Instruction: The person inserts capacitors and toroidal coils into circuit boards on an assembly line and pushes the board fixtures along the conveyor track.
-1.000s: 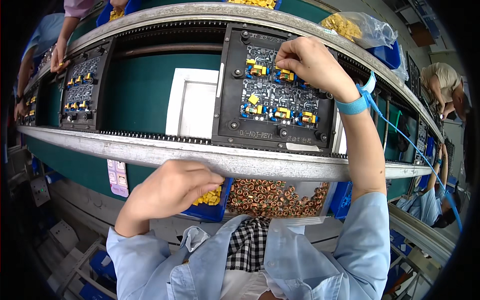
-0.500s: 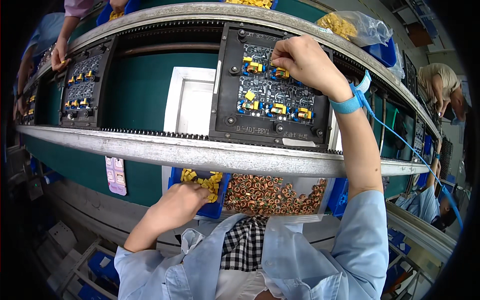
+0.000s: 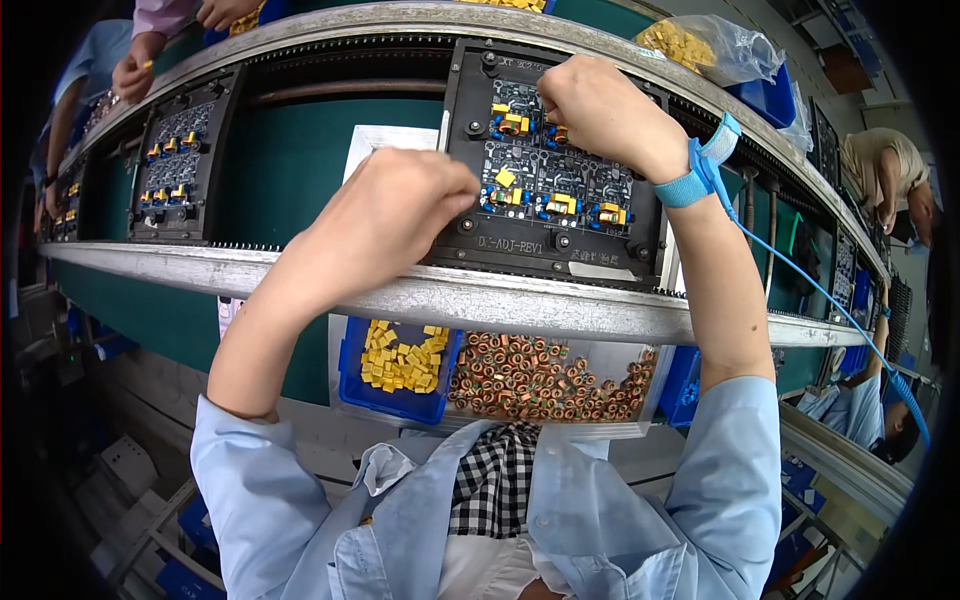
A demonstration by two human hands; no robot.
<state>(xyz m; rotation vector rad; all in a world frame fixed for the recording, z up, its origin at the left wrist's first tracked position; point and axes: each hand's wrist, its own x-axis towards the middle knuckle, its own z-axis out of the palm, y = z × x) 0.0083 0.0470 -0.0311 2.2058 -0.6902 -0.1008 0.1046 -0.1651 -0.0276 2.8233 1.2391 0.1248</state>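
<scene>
A black fixture (image 3: 465,100) rests between metal rails, holding circuit boards (image 3: 525,160) fitted with yellow block parts, blue parts and copper coils. One yellow block (image 3: 505,178) lies tilted on the lower-left board. Over the upper row of boards, my right hand (image 3: 615,115) has its fingers curled and pinched; whatever they grip is hidden. My left hand (image 3: 405,205) is at the fixture's left edge, fingertips pressed together, their contents not visible. Nearest me, a blue bin (image 3: 350,395) contains yellow blocks (image 3: 410,372). Beside it, a clear tray holds many copper-wound ring coils (image 3: 530,380).
The near metal rail (image 3: 560,310) crosses below both forearms. A blue wrist strap (image 3: 690,188) trails a cord rightward. Another loaded fixture (image 3: 180,165) stands left, near a co-worker's hand (image 3: 130,78). A plastic bag of yellow parts (image 3: 690,50) lies beyond the far rail.
My left hand has come up out of the bin of yellow blocks, over the near rail to the fixture's left edge. My right hand has shifted slightly and stays over the upper boards.
</scene>
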